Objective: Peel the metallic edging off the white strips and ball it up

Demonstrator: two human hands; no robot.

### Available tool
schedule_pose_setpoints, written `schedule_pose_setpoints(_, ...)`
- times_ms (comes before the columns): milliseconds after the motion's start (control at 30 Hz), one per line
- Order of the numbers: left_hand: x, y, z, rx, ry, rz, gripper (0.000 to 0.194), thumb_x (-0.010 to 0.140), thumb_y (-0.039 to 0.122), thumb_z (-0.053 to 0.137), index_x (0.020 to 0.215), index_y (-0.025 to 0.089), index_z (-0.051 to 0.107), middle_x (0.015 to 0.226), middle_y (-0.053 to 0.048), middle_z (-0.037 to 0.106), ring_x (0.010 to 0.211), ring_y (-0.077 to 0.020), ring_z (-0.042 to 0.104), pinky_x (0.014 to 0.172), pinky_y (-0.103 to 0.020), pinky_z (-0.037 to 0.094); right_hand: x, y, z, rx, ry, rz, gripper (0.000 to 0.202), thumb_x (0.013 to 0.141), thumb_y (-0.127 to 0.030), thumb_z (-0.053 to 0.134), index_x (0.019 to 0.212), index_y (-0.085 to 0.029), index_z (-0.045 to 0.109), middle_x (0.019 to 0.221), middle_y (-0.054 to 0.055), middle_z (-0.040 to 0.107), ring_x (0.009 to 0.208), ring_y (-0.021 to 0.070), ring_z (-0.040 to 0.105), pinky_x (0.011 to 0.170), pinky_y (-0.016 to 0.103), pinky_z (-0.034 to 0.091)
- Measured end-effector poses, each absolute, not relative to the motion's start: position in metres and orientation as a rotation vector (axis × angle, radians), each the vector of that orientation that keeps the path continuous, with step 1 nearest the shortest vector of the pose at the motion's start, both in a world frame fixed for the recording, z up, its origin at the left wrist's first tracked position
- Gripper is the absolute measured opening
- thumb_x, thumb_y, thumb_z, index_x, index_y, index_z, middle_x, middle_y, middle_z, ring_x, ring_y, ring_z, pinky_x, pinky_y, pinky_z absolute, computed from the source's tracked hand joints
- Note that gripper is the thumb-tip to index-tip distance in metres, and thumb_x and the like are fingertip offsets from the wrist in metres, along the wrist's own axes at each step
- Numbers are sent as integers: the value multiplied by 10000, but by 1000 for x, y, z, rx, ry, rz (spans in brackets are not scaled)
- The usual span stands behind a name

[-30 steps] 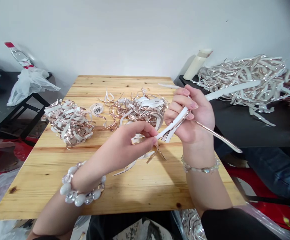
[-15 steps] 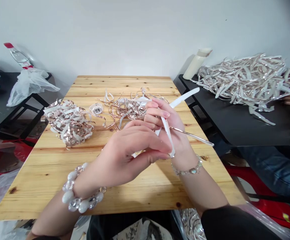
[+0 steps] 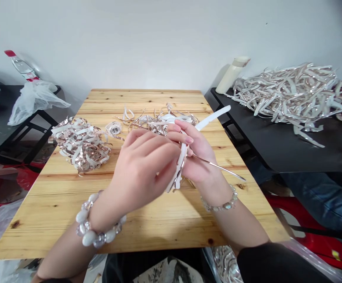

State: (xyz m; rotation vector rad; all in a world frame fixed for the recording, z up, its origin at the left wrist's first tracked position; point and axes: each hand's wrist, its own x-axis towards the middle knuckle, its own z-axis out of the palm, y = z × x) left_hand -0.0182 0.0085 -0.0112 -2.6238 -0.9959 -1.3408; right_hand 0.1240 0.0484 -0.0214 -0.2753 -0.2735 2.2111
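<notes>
My right hand [image 3: 202, 151] is closed around several thin foil strips [image 3: 180, 169], white on one side and shiny rose-gold on the other. One broad white end [image 3: 214, 118] sticks out beyond the hand to the upper right, and a narrow shiny end [image 3: 222, 168] points to the lower right. My left hand [image 3: 144, 165] is curled against the lower part of the strips; its fingertips are partly hidden behind the hand. Behind both hands a loose tangle of the same strips [image 3: 159, 117] lies on the wooden table [image 3: 147, 230].
On the table's left sits a crinkled bundle of foil strips [image 3: 81, 145], beside a small white roll [image 3: 113, 127]. A big heap of strips [image 3: 291, 94] and a cream bottle [image 3: 232, 74] occupy the black table at right. At left stand a red-capped bottle [image 3: 23, 67] and a plastic bag [image 3: 37, 98].
My left hand has moved left and its fingers have curled in. The strip ends that were bent toward my right wrist now hang downward. My right hand has shifted slightly left.
</notes>
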Motion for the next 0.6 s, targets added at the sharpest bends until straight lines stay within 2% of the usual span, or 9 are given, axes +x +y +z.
schedule_pose_setpoints(167,-69,40,-7,-2094,-1328,-1331,112,840,164,603,938,165,657,933,-32,715,890,-183,649,825,-345,497,133,49,-12,-319,-368,2124,307,960,-270,357,660,-209,349,406,-123,328,303,24,210,358,152,235)
schedule_pose_setpoints(267,-115,66,-10,-1588,-1364,-1491,309,828,40,517,1071,153,670,1052,-40,688,1017,-212,618,907,-402,478,145,54,-9,-343,-399,1999,284,933,-231,422,656,-211,358,409,-124,363,307,24,224,363,157,236)
schedule_pose_setpoints(300,-129,73,-13,-1512,-1349,-1532,309,836,28,481,1030,148,690,1013,-34,700,1019,-203,626,892,-390,489,149,56,-8,-341,-408,1967,276,925,-219,435,658,-212,367,410,-124,374,307,25,232,364,161,240)
schedule_pose_setpoints(367,-149,83,-20,-1490,-1479,-1441,306,763,15,508,968,102,718,1026,-64,713,1038,-217,630,952,-386,465,156,58,-6,-339,-421,1922,265,916,-204,447,660,-212,383,412,-123,388,308,28,247,366,169,253)
schedule_pose_setpoints(433,-159,87,-25,-1668,-1853,-1179,325,788,74,464,995,100,714,1103,-76,695,1092,-238,606,998,-393,430,162,60,-5,-345,-429,1892,271,919,-203,436,653,-213,387,410,-119,391,307,32,255,364,179,261)
schedule_pose_setpoints(500,-161,87,-29,-1879,-2163,-906,356,813,123,405,996,119,710,1071,-70,705,1029,-252,624,930,-398,463,166,62,-4,-356,-428,1863,286,928,-211,414,643,-214,385,406,-114,392,305,38,261,362,191,265)
schedule_pose_setpoints(600,-160,86,-30,-2157,-2258,-741,347,839,172,365,913,135,703,872,-31,725,828,-209,637,763,-321,506,169,63,-3,-375,-415,1831,284,934,-222,393,651,-218,391,404,-113,390,301,43,272,364,197,269)
